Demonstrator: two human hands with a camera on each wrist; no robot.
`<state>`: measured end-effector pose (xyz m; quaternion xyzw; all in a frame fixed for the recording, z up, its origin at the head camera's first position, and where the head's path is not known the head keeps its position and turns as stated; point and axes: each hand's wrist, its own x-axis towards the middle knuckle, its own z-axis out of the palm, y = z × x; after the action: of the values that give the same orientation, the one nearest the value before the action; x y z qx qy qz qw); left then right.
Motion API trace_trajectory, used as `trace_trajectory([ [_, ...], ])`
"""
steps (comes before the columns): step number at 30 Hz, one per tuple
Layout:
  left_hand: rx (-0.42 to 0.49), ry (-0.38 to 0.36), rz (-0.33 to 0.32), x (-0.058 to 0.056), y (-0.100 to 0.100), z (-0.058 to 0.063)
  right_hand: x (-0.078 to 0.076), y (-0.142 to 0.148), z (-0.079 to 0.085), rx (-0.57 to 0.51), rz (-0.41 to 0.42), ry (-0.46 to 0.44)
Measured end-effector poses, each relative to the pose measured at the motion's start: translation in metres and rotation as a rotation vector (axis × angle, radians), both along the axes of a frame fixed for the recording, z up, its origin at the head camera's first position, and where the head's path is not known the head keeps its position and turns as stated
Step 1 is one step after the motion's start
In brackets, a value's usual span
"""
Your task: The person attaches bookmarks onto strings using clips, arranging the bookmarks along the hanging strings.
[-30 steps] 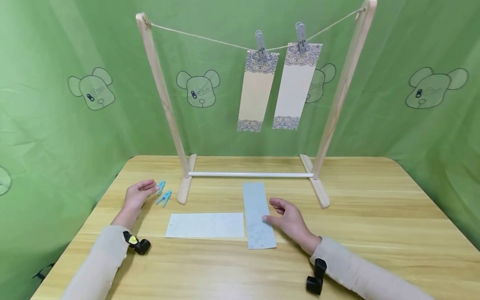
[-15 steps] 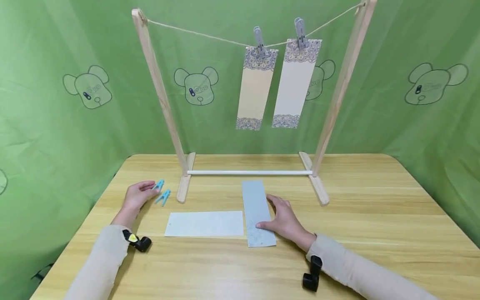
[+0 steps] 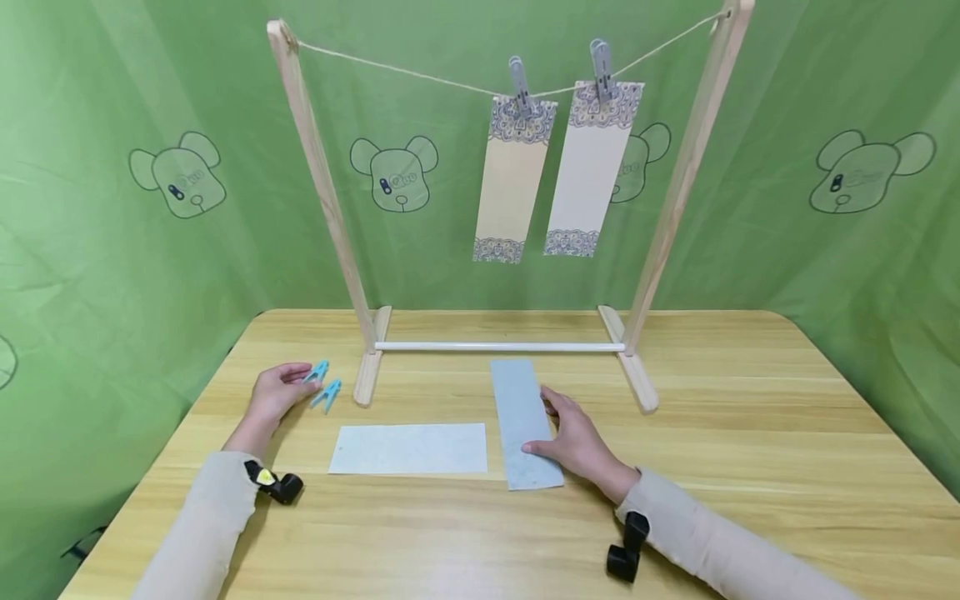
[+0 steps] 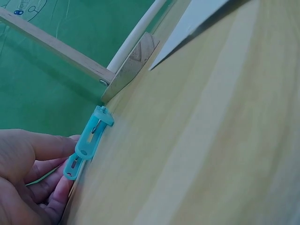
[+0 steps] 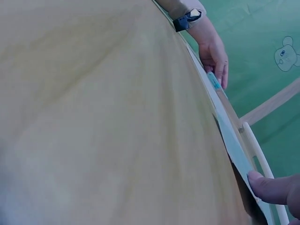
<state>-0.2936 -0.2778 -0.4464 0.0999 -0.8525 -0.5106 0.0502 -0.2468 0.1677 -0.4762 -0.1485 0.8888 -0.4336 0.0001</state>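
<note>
At the left of the table my left hand (image 3: 277, 396) pinches a light blue clothespin (image 3: 318, 372) between thumb and fingers. A second blue clothespin (image 3: 327, 395) lies just beside it; in the left wrist view two clothespins (image 4: 92, 133) overlap near the thumb. My right hand (image 3: 581, 446) grips the right long edge of a pale blue paper card (image 3: 517, 392), thumb on top and the other fingers at and under the edge. A dark gap shows beneath this card in the right wrist view. Left of it, another pale card (image 3: 408, 448) lies flat, lengthwise across the table.
A wooden stand (image 3: 322, 183) with a white crossbar (image 3: 498, 347) stands at the back. From its sagging string (image 3: 397, 71) hang a cream card (image 3: 513, 183) and a white card (image 3: 590, 175), each held by a grey clothespin (image 3: 602, 71).
My left fingers have come around the farther clothespin. My right thumb has moved onto the card, which has shifted slightly to the right and turned a little.
</note>
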Motion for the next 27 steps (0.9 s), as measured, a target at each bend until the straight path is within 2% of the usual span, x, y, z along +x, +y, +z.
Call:
trace_trajectory([
  [4, 0.002, 0.003, -0.009, 0.000, -0.001, 0.000, -0.002, 0.003, 0.000, -0.066, 0.008, -0.022],
  [7, 0.003, 0.007, -0.010, 0.001, -0.002, 0.000, 0.000, 0.002, 0.001, -0.071, -0.004, -0.035],
  [11, -0.029, 0.010, -0.014, 0.002, -0.001, 0.000, 0.004, -0.001, 0.001, -0.003, -0.023, -0.028],
  [14, -0.084, 0.006, -0.013, 0.003, 0.000, 0.001, 0.006, -0.003, 0.002, 0.061, -0.032, -0.001],
  [19, -0.178, 0.000, 0.005, 0.004, 0.002, 0.005, 0.002, -0.002, 0.006, 0.098, -0.025, 0.024],
  [23, -0.225, -0.008, 0.003, 0.006, 0.002, 0.007, -0.004, 0.000, 0.009, 0.106, -0.033, -0.013],
  [27, -0.255, -0.004, 0.007, 0.007, 0.001, 0.004, -0.011, 0.005, 0.012, 0.031, -0.062, -0.077],
])
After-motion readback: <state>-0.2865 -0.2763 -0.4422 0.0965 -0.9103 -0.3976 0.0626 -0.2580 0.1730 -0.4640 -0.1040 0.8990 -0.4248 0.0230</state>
